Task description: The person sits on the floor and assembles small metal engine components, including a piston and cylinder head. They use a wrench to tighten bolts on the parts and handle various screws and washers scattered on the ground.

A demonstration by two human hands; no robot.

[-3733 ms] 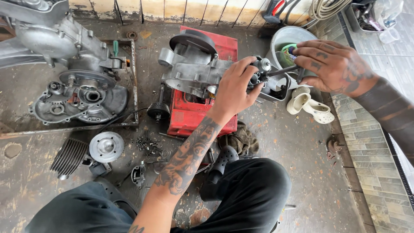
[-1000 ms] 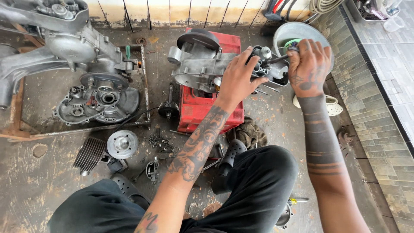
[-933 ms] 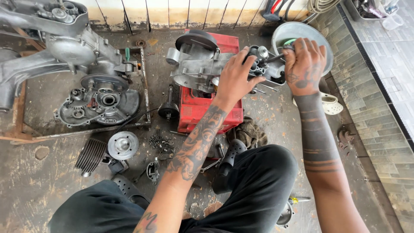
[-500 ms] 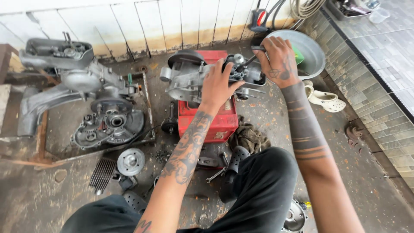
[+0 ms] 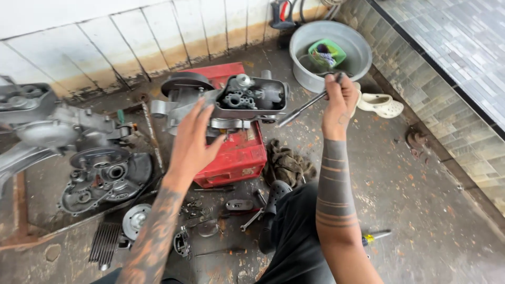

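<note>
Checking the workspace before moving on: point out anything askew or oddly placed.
The engine case sits tilted on a red box, steadied by the left hand. Small parts lie scattered on the floor, and a screwdriver lies apart.

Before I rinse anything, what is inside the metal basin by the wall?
Inside the metal basin sits a small green tub holding something dark. What lies beneath the tub is covered.
</note>
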